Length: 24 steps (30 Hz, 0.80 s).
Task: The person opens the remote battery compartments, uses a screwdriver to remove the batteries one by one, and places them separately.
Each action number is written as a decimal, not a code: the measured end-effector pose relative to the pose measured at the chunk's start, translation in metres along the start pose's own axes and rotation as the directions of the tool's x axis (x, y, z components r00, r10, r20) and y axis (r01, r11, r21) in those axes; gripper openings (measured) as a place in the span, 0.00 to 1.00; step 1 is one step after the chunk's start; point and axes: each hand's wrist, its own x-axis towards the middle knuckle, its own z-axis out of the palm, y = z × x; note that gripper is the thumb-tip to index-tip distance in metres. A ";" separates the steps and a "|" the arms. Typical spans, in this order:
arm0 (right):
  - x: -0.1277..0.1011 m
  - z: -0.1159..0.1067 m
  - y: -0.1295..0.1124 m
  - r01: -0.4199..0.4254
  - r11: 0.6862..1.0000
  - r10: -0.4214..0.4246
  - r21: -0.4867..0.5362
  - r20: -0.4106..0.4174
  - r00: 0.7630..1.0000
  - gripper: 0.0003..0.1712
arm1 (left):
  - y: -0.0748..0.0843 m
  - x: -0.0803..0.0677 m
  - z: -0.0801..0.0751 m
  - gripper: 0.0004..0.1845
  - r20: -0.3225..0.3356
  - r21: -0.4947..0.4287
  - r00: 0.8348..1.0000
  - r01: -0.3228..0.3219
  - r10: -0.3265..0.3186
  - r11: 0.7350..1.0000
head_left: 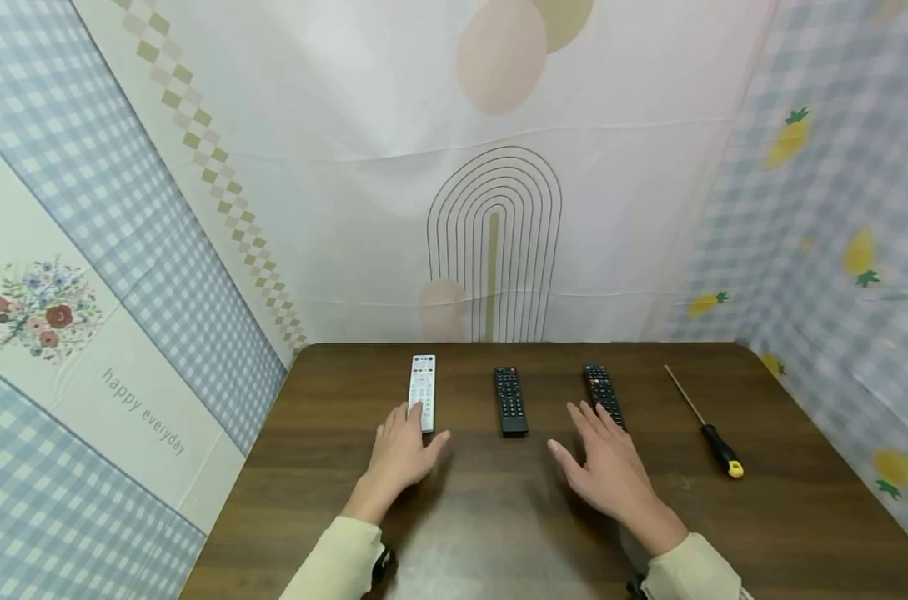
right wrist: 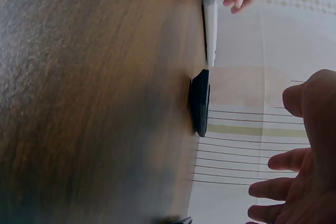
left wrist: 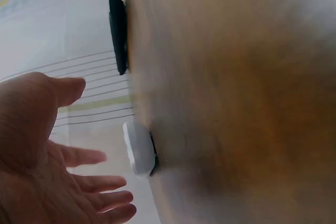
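Note:
My left hand (head_left: 403, 450) hovers over the near end of a white remote control (head_left: 423, 383), its fingers spread and loosely straight. In the left wrist view, air shows between those fingers (left wrist: 100, 183) and the white remote (left wrist: 139, 148). Over the near end of a black remote control (head_left: 602, 390) on the right, my right hand (head_left: 607, 467) is held with fingers apart, covering part of it. Neither hand grips anything. Between the hands lies another black remote control (head_left: 510, 402), which the right wrist view shows as a dark wedge (right wrist: 199, 103) on the tabletop.
A screwdriver (head_left: 712, 433) with a black and yellow handle lies on the right of the brown wooden table (head_left: 484, 517). Patterned cloth (head_left: 348, 233) hangs behind the table's far edge and along both sides.

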 end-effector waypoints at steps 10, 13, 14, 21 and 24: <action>-0.002 0.002 0.001 0.011 1.000 -0.011 -0.002 0.003 1.000 0.44 | -0.005 0.056 0.005 0.32 -0.063 0.133 0.996 0.077 -0.069 0.988; -0.003 0.000 0.001 0.006 1.000 -0.006 -0.001 0.014 1.000 0.44 | -0.009 0.070 0.006 0.27 -0.075 0.162 0.991 0.121 -0.110 0.979; -0.003 -0.001 0.002 0.004 1.000 -0.004 -0.001 0.017 1.000 0.44 | -0.010 0.074 0.006 0.26 -0.076 0.165 0.989 0.136 -0.125 0.977; -0.004 -0.004 0.002 0.001 1.000 -0.001 0.014 0.008 1.000 0.44 | -0.004 0.094 0.006 0.27 -0.073 0.139 0.978 0.206 -0.198 0.969; -0.005 -0.004 0.002 0.002 1.000 -0.002 0.024 -0.005 1.000 0.44 | -0.002 0.102 0.006 0.28 -0.079 0.131 0.975 0.217 -0.208 0.967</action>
